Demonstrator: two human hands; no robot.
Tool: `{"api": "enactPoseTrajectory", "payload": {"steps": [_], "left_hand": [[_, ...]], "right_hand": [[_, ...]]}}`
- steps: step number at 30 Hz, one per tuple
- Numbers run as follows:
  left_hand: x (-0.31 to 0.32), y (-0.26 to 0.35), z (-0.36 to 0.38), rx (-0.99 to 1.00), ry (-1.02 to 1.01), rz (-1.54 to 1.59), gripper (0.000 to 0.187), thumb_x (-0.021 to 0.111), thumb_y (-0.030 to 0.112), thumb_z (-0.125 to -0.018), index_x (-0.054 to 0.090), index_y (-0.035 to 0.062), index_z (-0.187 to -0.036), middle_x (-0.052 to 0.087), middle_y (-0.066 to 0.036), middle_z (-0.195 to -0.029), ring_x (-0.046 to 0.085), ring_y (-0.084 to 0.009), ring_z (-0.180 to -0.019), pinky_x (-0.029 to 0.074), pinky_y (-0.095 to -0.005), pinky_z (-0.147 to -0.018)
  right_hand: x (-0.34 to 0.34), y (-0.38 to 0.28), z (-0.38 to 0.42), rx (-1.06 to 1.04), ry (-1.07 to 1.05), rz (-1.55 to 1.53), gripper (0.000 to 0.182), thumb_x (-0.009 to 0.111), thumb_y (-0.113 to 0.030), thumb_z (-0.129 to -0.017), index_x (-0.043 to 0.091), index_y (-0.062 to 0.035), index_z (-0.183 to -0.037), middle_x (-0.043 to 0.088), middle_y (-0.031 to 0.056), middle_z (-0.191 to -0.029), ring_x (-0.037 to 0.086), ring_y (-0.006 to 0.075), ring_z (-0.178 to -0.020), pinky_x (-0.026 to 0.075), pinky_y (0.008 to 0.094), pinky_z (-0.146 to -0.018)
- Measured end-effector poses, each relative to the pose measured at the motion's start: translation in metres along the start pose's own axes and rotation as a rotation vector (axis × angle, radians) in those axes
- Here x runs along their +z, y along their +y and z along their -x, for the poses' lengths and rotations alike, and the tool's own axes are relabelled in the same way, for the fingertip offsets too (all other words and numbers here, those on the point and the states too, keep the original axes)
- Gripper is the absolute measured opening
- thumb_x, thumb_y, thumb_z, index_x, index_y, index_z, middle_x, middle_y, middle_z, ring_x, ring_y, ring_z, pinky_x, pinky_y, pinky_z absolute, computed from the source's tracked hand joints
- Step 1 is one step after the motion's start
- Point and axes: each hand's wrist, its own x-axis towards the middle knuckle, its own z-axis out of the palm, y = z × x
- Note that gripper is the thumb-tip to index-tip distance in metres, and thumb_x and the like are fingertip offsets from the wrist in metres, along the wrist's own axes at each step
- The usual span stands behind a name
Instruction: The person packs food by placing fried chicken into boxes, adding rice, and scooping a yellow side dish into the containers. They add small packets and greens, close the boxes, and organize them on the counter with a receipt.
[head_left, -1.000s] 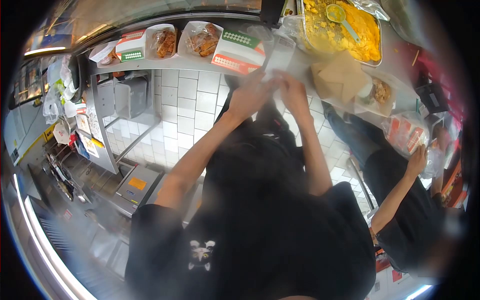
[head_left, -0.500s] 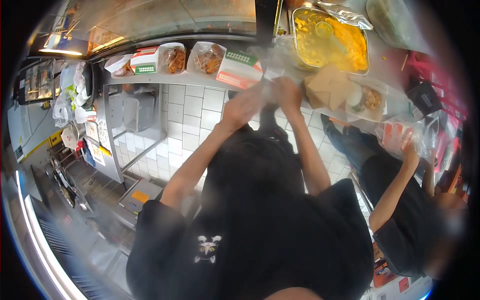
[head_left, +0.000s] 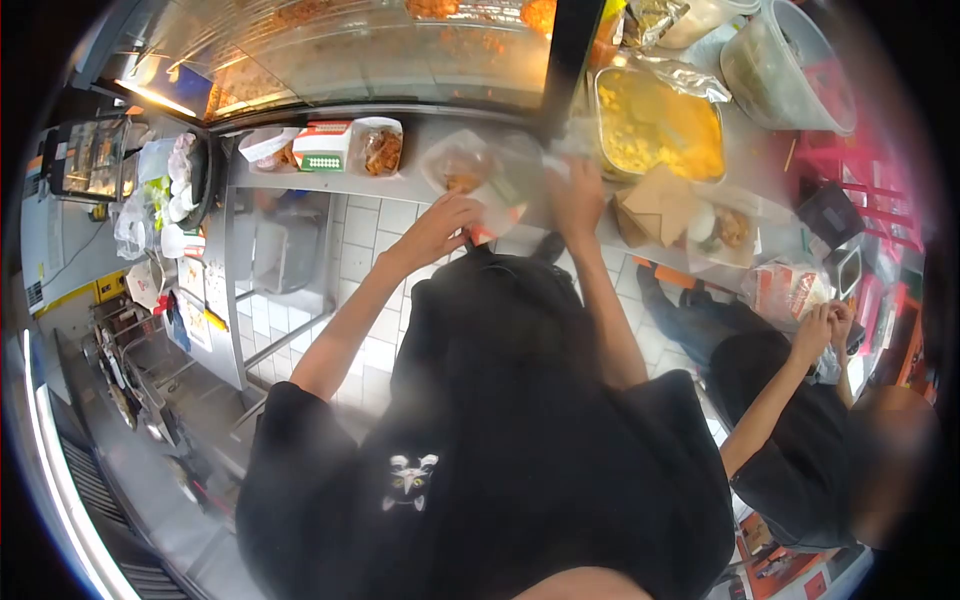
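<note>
My left hand (head_left: 447,226) is closed on the near edge of a takeaway box (head_left: 500,190) with a red and green pattern. The box is smeared by motion, with fried food (head_left: 462,183) showing inside. Apart from it to the right, my right hand (head_left: 580,192) is raised at the counter's edge with its fingers closed on a clear plastic bag (head_left: 568,152), which is also blurred. Left of the box stand another open box of fried chicken (head_left: 382,152), a red and green lidded box (head_left: 323,147) and a further open box (head_left: 270,150).
A foil tray of yellow food (head_left: 655,130) sits behind my right hand. Brown paper (head_left: 660,203) and an open clear container (head_left: 722,232) lie to its right. A heated glass display (head_left: 380,60) borders the counter. At the right, a co-worker's hands (head_left: 822,328) handle a wrapped packet (head_left: 785,290).
My hands have moved apart; the left now holds the takeaway box, which has shifted right and nearer me. The co-worker's hands have come together.
</note>
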Motion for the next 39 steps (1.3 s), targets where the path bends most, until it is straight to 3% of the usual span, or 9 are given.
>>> {"api": "enactPoseTrajectory", "payload": {"steps": [3, 5, 9, 11, 15, 33, 36, 38, 39], "left_hand": [[-0.028, 0.004, 0.012, 0.012, -0.046, -0.082, 0.027, 0.067, -0.001, -0.075, 0.060, 0.0107, -0.099, 0.061, -0.004, -0.109, 0.051, -0.0236, -0.121, 0.036, -0.0455, -0.106], [-0.036, -0.002, 0.017, 0.032, -0.048, -0.056, 0.027, 0.067, -0.001, -0.076, 0.060, 0.0108, -0.100, 0.062, -0.002, -0.110, 0.052, -0.0234, -0.121, 0.036, -0.0442, -0.106], [-0.039, -0.015, 0.021, 0.062, -0.037, 0.036, 0.030, 0.066, -0.002, -0.076, 0.062, 0.0120, -0.102, 0.063, -0.001, -0.116, 0.054, -0.0225, -0.120, 0.036, -0.0402, -0.105], [-0.044, -0.023, 0.020, 0.050, -0.044, 0.077, 0.031, 0.066, -0.003, -0.076, 0.062, 0.0122, -0.103, 0.063, -0.001, -0.117, 0.054, -0.0220, -0.120, 0.037, -0.0395, -0.104], [-0.051, -0.032, 0.018, 0.025, -0.069, 0.153, 0.033, 0.067, -0.008, -0.073, 0.061, 0.0109, -0.100, 0.064, -0.001, -0.116, 0.055, -0.0232, -0.120, 0.038, -0.0389, -0.103], [-0.063, -0.035, 0.014, 0.014, -0.020, 0.219, 0.027, 0.066, -0.006, -0.075, 0.060, 0.0056, -0.099, 0.066, -0.007, -0.112, 0.059, -0.0299, -0.113, 0.046, -0.0406, -0.096], [-0.059, -0.040, 0.011, 0.037, -0.009, 0.293, 0.027, 0.065, -0.006, -0.075, 0.060, 0.0046, -0.099, 0.066, -0.008, -0.112, 0.059, -0.0308, -0.113, 0.046, -0.0393, -0.095], [-0.061, -0.032, 0.006, -0.017, -0.013, 0.329, 0.026, 0.066, -0.005, -0.075, 0.060, 0.0040, -0.099, 0.066, -0.009, -0.113, 0.058, -0.0312, -0.113, 0.045, -0.0385, -0.096], [-0.062, -0.030, 0.004, -0.068, -0.009, 0.370, 0.026, 0.066, -0.005, -0.075, 0.059, 0.0035, -0.099, 0.065, -0.009, -0.113, 0.058, -0.0316, -0.113, 0.045, -0.0378, -0.096]], "right_hand": [[-0.002, -0.003, 0.005, -0.080, -0.042, 0.019, 0.046, 0.073, -0.021, -0.078, 0.062, -0.0098, -0.121, 0.059, 0.0156, -0.111, 0.055, 0.0331, -0.108, 0.046, 0.0417, -0.087], [0.000, -0.005, 0.009, -0.262, 0.128, 0.107, 0.051, 0.078, -0.018, -0.074, 0.061, -0.0120, -0.122, 0.053, 0.0195, -0.117, 0.050, 0.0373, -0.111, 0.041, 0.0439, -0.095], [0.002, -0.009, 0.015, -0.234, 0.146, 0.185, 0.050, 0.077, -0.017, -0.076, 0.061, -0.0114, -0.123, 0.048, 0.0220, -0.121, 0.045, 0.0397, -0.116, 0.036, 0.0480, -0.099], [0.005, -0.004, 0.013, -0.129, 0.218, -0.044, 0.045, 0.074, -0.015, -0.079, 0.061, -0.0089, -0.121, 0.048, 0.0212, -0.121, 0.044, 0.0388, -0.119, 0.035, 0.0485, -0.100], [-0.010, -0.016, 0.011, -0.192, 0.294, 0.121, 0.043, 0.072, -0.011, -0.081, 0.060, -0.0084, -0.122, 0.047, 0.0219, -0.124, 0.044, 0.0382, -0.119, 0.037, 0.0479, -0.100], [-0.038, 0.003, 0.040, -0.095, -0.069, -0.012, 0.036, 0.074, -0.013, -0.080, 0.062, -0.0065, -0.113, 0.051, 0.0189, -0.129, 0.048, 0.0374, -0.123, 0.039, 0.0437, -0.103], [-0.043, -0.027, 0.023, -0.104, -0.214, -0.210, 0.031, 0.073, -0.013, -0.082, 0.064, -0.0067, -0.111, 0.058, 0.0163, -0.124, 0.050, 0.0341, -0.122, 0.039, 0.0433, -0.103], [-0.043, -0.065, 0.001, -0.164, -0.680, -0.570, 0.031, 0.075, -0.018, -0.082, 0.066, -0.0073, -0.109, 0.062, 0.0122, -0.119, 0.052, 0.0299, -0.122, 0.039, 0.0411, -0.104], [-0.036, -0.068, -0.002, -0.163, -0.673, -0.573, 0.031, 0.075, -0.018, -0.082, 0.066, -0.0073, -0.109, 0.062, 0.0122, -0.119, 0.052, 0.0299, -0.122, 0.039, 0.0411, -0.104]]}}
